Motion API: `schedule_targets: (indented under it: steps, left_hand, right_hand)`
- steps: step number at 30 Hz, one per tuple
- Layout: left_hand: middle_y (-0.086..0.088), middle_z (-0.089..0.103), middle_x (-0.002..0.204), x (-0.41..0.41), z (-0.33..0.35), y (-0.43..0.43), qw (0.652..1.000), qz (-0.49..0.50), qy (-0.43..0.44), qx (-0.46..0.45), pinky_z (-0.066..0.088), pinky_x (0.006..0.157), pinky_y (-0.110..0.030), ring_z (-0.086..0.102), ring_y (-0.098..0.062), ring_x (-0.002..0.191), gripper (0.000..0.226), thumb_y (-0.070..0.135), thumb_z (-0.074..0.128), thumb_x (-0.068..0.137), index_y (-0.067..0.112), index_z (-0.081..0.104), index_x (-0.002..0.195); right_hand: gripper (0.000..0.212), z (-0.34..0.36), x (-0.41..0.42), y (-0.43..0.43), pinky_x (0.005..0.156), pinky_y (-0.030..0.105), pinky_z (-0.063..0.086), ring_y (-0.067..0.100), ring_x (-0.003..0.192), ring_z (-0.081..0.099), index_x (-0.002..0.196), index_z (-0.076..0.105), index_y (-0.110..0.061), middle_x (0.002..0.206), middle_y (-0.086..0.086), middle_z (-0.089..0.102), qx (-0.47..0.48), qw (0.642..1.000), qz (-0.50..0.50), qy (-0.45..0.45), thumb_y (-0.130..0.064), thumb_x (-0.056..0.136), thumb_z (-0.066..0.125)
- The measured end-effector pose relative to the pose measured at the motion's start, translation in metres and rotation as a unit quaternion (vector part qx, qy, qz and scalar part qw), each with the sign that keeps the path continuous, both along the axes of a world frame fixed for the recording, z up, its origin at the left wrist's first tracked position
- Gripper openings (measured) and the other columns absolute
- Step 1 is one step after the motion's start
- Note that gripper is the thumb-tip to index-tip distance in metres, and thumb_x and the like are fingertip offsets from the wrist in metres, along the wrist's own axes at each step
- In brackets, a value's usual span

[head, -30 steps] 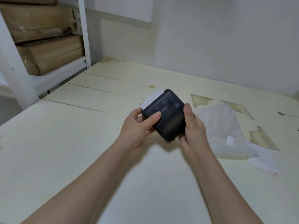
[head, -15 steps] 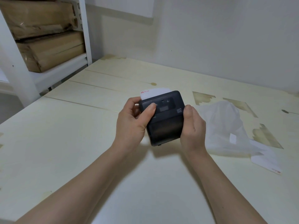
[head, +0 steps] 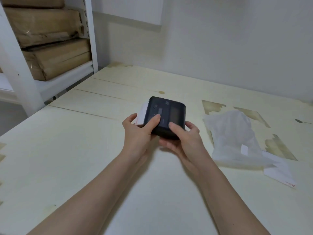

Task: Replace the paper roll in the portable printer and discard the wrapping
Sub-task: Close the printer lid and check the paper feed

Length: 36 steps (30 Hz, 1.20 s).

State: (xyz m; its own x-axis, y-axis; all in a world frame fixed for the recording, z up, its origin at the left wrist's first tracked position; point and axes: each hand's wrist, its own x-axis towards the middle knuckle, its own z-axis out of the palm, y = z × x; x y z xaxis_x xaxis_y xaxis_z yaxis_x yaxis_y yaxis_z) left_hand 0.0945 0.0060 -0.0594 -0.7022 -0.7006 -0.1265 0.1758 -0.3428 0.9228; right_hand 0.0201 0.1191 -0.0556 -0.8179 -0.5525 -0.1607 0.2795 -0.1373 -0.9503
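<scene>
A small black portable printer (head: pixel 171 111) is held above the pale wooden table (head: pixel 67 150), its lid closed and its top face up. A strip of white paper (head: pixel 142 114) sticks out of its left side. My left hand (head: pixel 140 133) grips the printer's left near corner, thumb on top. My right hand (head: pixel 184 138) holds it from below on the right, thumb resting on the top face. The translucent plastic wrapping (head: pixel 233 138) lies crumpled on the table to the right of my hands.
A white paper slip with red print (head: pixel 281 173) lies at the wrapping's near right edge. A white shelf (head: pixel 64 78) with brown wrapped parcels (head: pixel 55 63) stands at the left. A white wall runs behind the table.
The printer has been turned in my hands, so the paper strip now points left instead of away from me. My right hand has shifted from its side to underneath it.
</scene>
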Motion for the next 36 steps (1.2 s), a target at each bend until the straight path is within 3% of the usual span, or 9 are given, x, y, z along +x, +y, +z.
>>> schedule_targets:
  steps: [2, 5, 9, 13, 18, 24, 31, 36]
  left_hand:
    - [-0.006, 0.063, 0.122, 0.000, 0.003, -0.004, 0.999, -0.034, 0.012, 0.016, 0.057, 0.094, -0.039, 0.072, -0.014, 0.096, 0.081, 0.029, 0.076, 0.083, 0.025, 0.026, 0.147]
    - [0.011, 0.064, 0.111, -0.003, 0.008, -0.011, 0.997, -0.069, 0.015, -0.006, 0.057, 0.087, -0.035, 0.070, -0.009, 0.094, 0.064, 0.037, 0.064, 0.092, 0.029, 0.034, 0.148]
    - [0.000, 0.075, 0.108, -0.001, 0.003, -0.009, 0.986, -0.154, -0.016, -0.066, 0.056, 0.068, -0.028, 0.073, -0.015, 0.089, 0.049, 0.029, 0.066, 0.092, 0.039, 0.052, 0.137]
    - [-0.005, 0.076, 0.112, -0.002, -0.003, 0.000, 0.978, -0.190, -0.022, -0.085, 0.057, 0.090, -0.040, 0.073, -0.025, 0.103, 0.049, 0.027, 0.067, 0.092, 0.038, 0.053, 0.138]
    - [-0.011, 0.074, 0.117, -0.002, -0.006, 0.000, 0.978, -0.195, -0.017, -0.073, 0.058, 0.092, -0.047, 0.074, -0.028, 0.102, 0.067, 0.011, 0.072, 0.086, 0.036, 0.047, 0.143]
    - [-0.016, 0.073, 0.116, -0.003, -0.006, -0.001, 0.985, -0.158, -0.019, -0.070, 0.058, 0.091, -0.051, 0.073, -0.033, 0.101, 0.076, -0.006, 0.068, 0.083, 0.036, 0.048, 0.143]
    - [-0.012, 0.076, 0.110, 0.001, -0.008, -0.012, 0.992, -0.100, -0.019, -0.071, 0.056, 0.093, -0.054, 0.074, -0.030, 0.100, 0.073, -0.004, 0.067, 0.084, 0.031, 0.047, 0.145]
    - [-0.011, 0.073, 0.117, 0.000, -0.009, -0.010, 0.990, -0.100, -0.022, -0.092, 0.057, 0.092, -0.053, 0.073, -0.029, 0.103, 0.076, 0.002, 0.072, 0.078, 0.037, 0.049, 0.142]
  right_hand:
    - [0.055, 0.006, -0.007, 0.004, 0.074, 0.035, 0.058, 0.023, 0.093, 0.068, 0.133, 0.034, -0.010, 0.124, 0.017, 0.057, -0.018, 0.999, -0.035, 0.003, -0.018, 0.088, 0.065]
    - [0.044, 0.009, -0.018, 0.016, 0.075, 0.036, 0.054, 0.021, 0.093, 0.063, 0.129, 0.048, -0.006, 0.114, 0.010, 0.062, -0.030, 0.998, -0.054, 0.027, -0.020, 0.089, 0.060]
    - [0.056, 0.008, -0.024, 0.023, 0.078, 0.037, 0.058, 0.028, 0.101, 0.070, 0.127, 0.054, -0.004, 0.113, 0.012, 0.071, -0.017, 0.996, -0.074, 0.041, -0.033, 0.081, 0.066]
    - [0.044, 0.011, -0.023, 0.024, 0.085, 0.042, 0.058, 0.027, 0.096, 0.073, 0.113, 0.066, -0.009, 0.104, 0.011, 0.076, -0.001, 0.998, -0.065, 0.021, -0.045, 0.094, 0.052]
    - [0.040, 0.011, -0.024, 0.024, 0.095, 0.048, 0.053, 0.030, 0.104, 0.070, 0.118, 0.063, -0.005, 0.114, 0.017, 0.072, -0.033, 0.999, -0.041, -0.016, -0.036, 0.098, 0.048]
    - [0.037, 0.006, -0.024, 0.022, 0.101, 0.052, 0.049, 0.031, 0.113, 0.065, 0.127, 0.058, -0.005, 0.121, 0.017, 0.068, -0.051, 0.998, -0.020, 0.015, -0.028, 0.101, 0.045]
    - [0.035, 0.004, -0.016, 0.016, 0.096, 0.038, 0.053, 0.026, 0.116, 0.063, 0.132, 0.057, -0.012, 0.127, 0.013, 0.066, -0.033, 0.993, 0.061, 0.100, -0.017, 0.103, 0.038]
    - [0.035, 0.002, -0.014, 0.018, 0.088, 0.038, 0.057, 0.025, 0.107, 0.069, 0.133, 0.056, -0.016, 0.118, 0.010, 0.071, -0.020, 0.993, 0.032, 0.108, -0.015, 0.099, 0.046]
